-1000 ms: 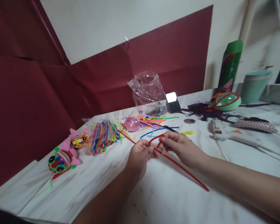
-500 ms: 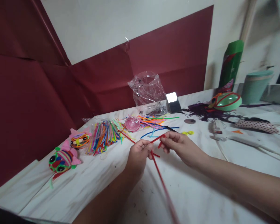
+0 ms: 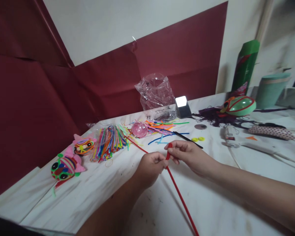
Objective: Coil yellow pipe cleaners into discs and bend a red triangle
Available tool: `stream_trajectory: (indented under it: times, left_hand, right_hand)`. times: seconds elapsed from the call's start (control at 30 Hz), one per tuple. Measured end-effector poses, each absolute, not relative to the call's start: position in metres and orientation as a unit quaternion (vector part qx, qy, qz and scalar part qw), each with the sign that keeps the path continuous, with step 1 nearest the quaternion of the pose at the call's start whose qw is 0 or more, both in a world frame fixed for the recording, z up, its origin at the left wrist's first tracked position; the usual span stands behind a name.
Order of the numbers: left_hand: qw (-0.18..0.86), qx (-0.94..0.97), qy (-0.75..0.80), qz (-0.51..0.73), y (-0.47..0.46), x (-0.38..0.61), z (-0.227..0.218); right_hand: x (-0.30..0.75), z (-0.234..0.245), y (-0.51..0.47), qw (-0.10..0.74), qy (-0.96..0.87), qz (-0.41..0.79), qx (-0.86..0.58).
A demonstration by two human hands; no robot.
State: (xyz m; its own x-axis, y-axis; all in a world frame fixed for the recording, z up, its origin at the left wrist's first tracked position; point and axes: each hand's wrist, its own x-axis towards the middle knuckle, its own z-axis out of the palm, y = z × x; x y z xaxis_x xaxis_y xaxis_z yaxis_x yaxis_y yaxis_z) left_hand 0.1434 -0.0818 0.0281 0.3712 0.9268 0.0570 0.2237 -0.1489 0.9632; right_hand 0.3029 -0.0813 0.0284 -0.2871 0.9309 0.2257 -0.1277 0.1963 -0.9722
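Pinched between the fingers of my left hand (image 3: pixel 153 167) is a red pipe cleaner (image 3: pixel 180 196), whose long end runs down toward the bottom edge. My right hand (image 3: pixel 184 152) grips its short upper end, which is bent over into a small loop between the two hands. Both hands are closed and held just above the table. Another red pipe cleaner (image 3: pixel 136 144) slants behind my left hand toward the pile. A black pipe cleaner (image 3: pixel 188 139) lies beyond my right hand, close to two yellow pieces (image 3: pixel 198 139).
Colourful pipe cleaners (image 3: pixel 109 144) and a pink plastic half-shell (image 3: pixel 139 129) lie behind the hands. Two decorated fish (image 3: pixel 66 168) sit at left. On the right are a glue gun (image 3: pixel 248 144), dotted scissors (image 3: pixel 271 132), a green balloon-like fish (image 3: pixel 242 106) and a phone (image 3: pixel 183 106).
My hands have come closer together, and the red pipe cleaner's short end now stands folded upright between them. Its long end has swung to the right.
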Motion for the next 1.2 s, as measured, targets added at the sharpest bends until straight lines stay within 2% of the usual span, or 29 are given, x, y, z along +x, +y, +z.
stream_trajectory:
  times: [0.37, 0.63, 0.97, 1.2]
  left_hand:
    - [0.592, 0.583, 0.380, 0.407, -0.0771, 0.1444, 0.0197]
    - [0.571, 0.584, 0.400, 0.416, -0.0768, 0.1470, 0.0177]
    - [0.486, 0.609, 0.450, 0.437, -0.0767, 0.1471, 0.0202]
    - [0.465, 0.615, 0.458, 0.441, -0.0773, 0.1475, 0.0206]
  right_hand:
    - [0.3013, 0.0265, -0.0797, 0.508, -0.560, 0.582, -0.299]
    - [0.3026, 0.0254, -0.0795, 0.502, -0.588, 0.553, -0.311]
    - [0.3002, 0.0281, -0.0845, 0.513, -0.586, 0.534, -0.330]
    - [0.3001, 0.0272, -0.0880, 0.503, -0.637, 0.466, -0.352]
